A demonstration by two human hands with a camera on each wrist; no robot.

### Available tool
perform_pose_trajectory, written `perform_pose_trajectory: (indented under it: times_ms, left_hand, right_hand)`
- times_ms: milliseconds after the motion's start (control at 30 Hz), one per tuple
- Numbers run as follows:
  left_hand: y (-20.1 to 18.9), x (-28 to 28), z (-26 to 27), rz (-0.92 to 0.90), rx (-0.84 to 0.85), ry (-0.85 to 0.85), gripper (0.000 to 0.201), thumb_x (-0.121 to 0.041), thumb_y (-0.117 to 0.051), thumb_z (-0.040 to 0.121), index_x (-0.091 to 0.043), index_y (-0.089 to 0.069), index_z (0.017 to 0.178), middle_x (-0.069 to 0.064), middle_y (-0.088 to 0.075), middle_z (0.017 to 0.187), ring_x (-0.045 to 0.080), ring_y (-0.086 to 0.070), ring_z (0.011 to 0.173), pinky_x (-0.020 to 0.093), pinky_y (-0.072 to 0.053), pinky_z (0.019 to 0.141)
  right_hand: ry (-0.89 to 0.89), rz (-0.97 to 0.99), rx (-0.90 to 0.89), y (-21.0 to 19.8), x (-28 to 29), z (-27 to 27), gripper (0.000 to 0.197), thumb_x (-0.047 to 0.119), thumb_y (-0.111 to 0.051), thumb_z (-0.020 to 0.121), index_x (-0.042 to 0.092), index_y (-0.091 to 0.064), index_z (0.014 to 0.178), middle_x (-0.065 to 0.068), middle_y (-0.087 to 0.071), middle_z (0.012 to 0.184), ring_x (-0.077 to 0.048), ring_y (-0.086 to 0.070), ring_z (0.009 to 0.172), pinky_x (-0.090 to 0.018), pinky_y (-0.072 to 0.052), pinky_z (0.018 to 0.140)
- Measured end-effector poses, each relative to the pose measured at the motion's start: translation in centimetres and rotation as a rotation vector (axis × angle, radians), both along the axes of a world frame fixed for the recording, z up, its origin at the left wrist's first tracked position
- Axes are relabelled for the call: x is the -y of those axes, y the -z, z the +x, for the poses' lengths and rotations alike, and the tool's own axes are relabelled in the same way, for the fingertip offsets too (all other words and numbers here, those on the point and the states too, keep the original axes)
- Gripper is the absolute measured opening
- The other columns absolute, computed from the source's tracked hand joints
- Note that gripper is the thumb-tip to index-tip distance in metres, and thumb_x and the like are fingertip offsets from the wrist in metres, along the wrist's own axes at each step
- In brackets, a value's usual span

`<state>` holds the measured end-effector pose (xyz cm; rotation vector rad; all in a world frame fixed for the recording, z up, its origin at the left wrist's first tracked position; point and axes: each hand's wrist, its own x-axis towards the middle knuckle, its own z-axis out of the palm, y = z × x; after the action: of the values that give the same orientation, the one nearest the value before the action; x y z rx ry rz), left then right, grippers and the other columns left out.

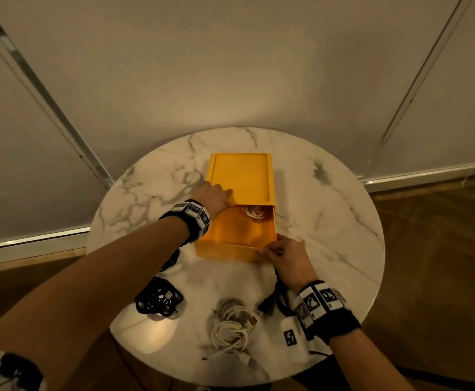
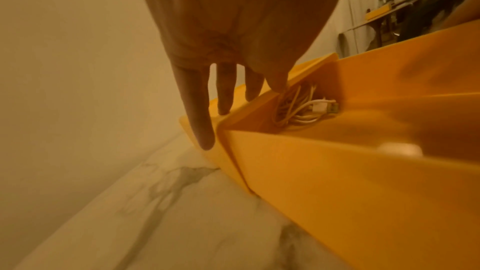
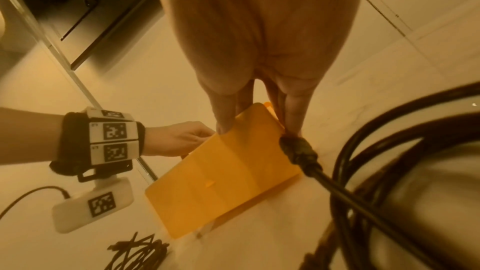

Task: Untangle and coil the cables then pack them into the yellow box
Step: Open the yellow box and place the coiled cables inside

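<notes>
The yellow box (image 1: 242,176) lies mid-table with its drawer (image 1: 239,230) slid out toward me. A coiled white cable (image 1: 254,213) sits at the drawer's far end, also in the left wrist view as the white cable (image 2: 298,108). My left hand (image 1: 226,194) rests with straight fingers (image 2: 205,110) on the box's near left corner. My right hand (image 1: 268,249) pinches the drawer's front wall (image 3: 228,171) at its right corner, thumb in front, fingers behind. On the table near me lie a black tangled cable (image 1: 158,301), a white cable bundle (image 1: 232,325) and a thick black cable (image 1: 280,300).
The round marble table (image 1: 329,221) has bare surface left and right of the box. Another dark cable (image 1: 171,259) lies under my left wrist. The thick black cable (image 3: 376,151) loops close beside my right hand. Wood floor and pale walls surround the table.
</notes>
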<state>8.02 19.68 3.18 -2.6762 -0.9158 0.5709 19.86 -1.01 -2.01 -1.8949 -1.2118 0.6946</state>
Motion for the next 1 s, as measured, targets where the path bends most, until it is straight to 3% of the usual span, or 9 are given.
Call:
perform_pose_trajectory:
  times_ms: [133, 267, 467, 567, 667, 700, 767, 867, 1000]
  left_hand:
    - [-0.2, -0.1, 0.3, 0.039, -0.026, 0.008, 0.053, -0.045, -0.027, 0.103, -0.018, -0.027, 0.149, 0.013, -0.058, 0.119, 0.034, -0.058, 0.103, 0.042, -0.047, 0.089]
    - [-0.3, 0.0, 0.3, 0.055, -0.034, 0.031, 0.052, -0.045, -0.027, 0.103, -0.02, -0.029, 0.148, 0.012, -0.059, 0.119, 0.032, -0.059, 0.102, 0.037, -0.044, 0.071]
    - [-0.4, -0.4, 0.6, 0.032, 0.025, 0.02, 0.055, -0.049, -0.027, 0.101, -0.019, -0.031, 0.148, 0.014, -0.06, 0.119, 0.034, -0.059, 0.104, 0.038, -0.043, 0.071]
    - [-0.4, -0.8, 0.5, 0.045, 0.034, 0.048, 0.057, -0.051, -0.03, 0.1, -0.019, -0.031, 0.148, 0.014, -0.061, 0.12, 0.033, -0.058, 0.105, 0.04, -0.049, 0.081]
    - [0.0, -1.4, -0.2, 0.041, -0.001, 0.087, 0.057, -0.047, -0.037, 0.1, -0.024, -0.025, 0.151, 0.01, -0.055, 0.132, 0.032, -0.056, 0.111, 0.04, -0.047, 0.086]
    - [-0.1, -1.7, -0.6, 0.018, 0.001, 0.09, 0.057, -0.043, -0.041, 0.1, -0.026, -0.023, 0.151, 0.008, -0.05, 0.139, 0.031, -0.055, 0.114, 0.038, -0.046, 0.087]
    - [-0.3, -2.6, -1.7, -0.079, 0.062, 0.05, 0.062, -0.035, -0.051, 0.096, -0.029, -0.023, 0.151, 0.003, -0.037, 0.152, 0.029, -0.051, 0.121, 0.037, -0.045, 0.091]
    - [0.0, -4.2, -4.0, -0.311, 0.221, -0.059, 0.07, -0.027, -0.062, 0.092, -0.02, -0.025, 0.15, 0.003, -0.019, 0.159, 0.025, -0.029, 0.141, 0.038, -0.029, 0.112]
    - [1.3, -4.8, -6.2, -0.411, 0.222, -0.06, 0.073, -0.029, -0.057, 0.095, -0.013, -0.015, 0.152, 0.004, 0.004, 0.161, 0.023, -0.008, 0.148, 0.037, -0.017, 0.117]
  right_hand:
    - [0.031, 0.014, 0.018, 0.4, 0.4, -0.9, 0.022, 0.027, -0.069, 0.088, 0.007, -0.076, 0.081, 0.0, -0.062, 0.083, -0.012, -0.056, 0.071, -0.013, -0.037, 0.058]
    - [0.005, 0.007, 0.035, 0.0, 0.5, -0.5, 0.02, 0.026, -0.069, 0.088, 0.008, -0.076, 0.082, 0.001, -0.061, 0.081, -0.005, -0.053, 0.068, -0.009, -0.039, 0.059]
    - [-0.028, -0.002, 0.046, 0.0, 1.7, 0.2, 0.023, 0.027, -0.067, 0.089, 0.008, -0.076, 0.082, -0.003, -0.065, 0.087, -0.01, -0.056, 0.07, -0.012, -0.04, 0.06]
    - [0.0, 0.009, 0.055, 0.1, 1.0, 0.3, 0.021, 0.026, -0.069, 0.088, 0.008, -0.076, 0.081, -0.001, -0.063, 0.082, -0.006, -0.053, 0.067, -0.01, -0.039, 0.06]
    - [0.026, 0.017, 0.051, 0.1, 0.5, 0.2, 0.02, 0.024, -0.07, 0.088, 0.007, -0.076, 0.08, -0.002, -0.063, 0.082, -0.013, -0.055, 0.069, -0.012, -0.04, 0.06]
    - [0.038, 0.013, 0.048, 0.2, 0.4, 0.2, 0.02, 0.025, -0.07, 0.087, 0.008, -0.077, 0.081, -0.003, -0.065, 0.083, -0.016, -0.057, 0.072, -0.014, -0.041, 0.061]
    - [0.055, -0.003, 0.045, 0.3, 0.1, 0.3, 0.019, 0.029, -0.07, 0.087, 0.012, -0.077, 0.083, -0.003, -0.067, 0.088, -0.02, -0.06, 0.079, -0.029, -0.048, 0.07]
    - [0.034, -0.043, 0.063, 0.6, -0.4, 0.6, 0.02, 0.031, -0.069, 0.087, 0.013, -0.078, 0.085, -0.003, -0.067, 0.093, -0.023, -0.061, 0.084, -0.04, -0.05, 0.077]
    - [0.019, -0.041, 0.022, 1.0, -0.4, 0.9, 0.02, 0.032, -0.07, 0.086, 0.014, -0.077, 0.084, -0.001, -0.067, 0.095, -0.023, -0.062, 0.086, -0.045, -0.052, 0.08]
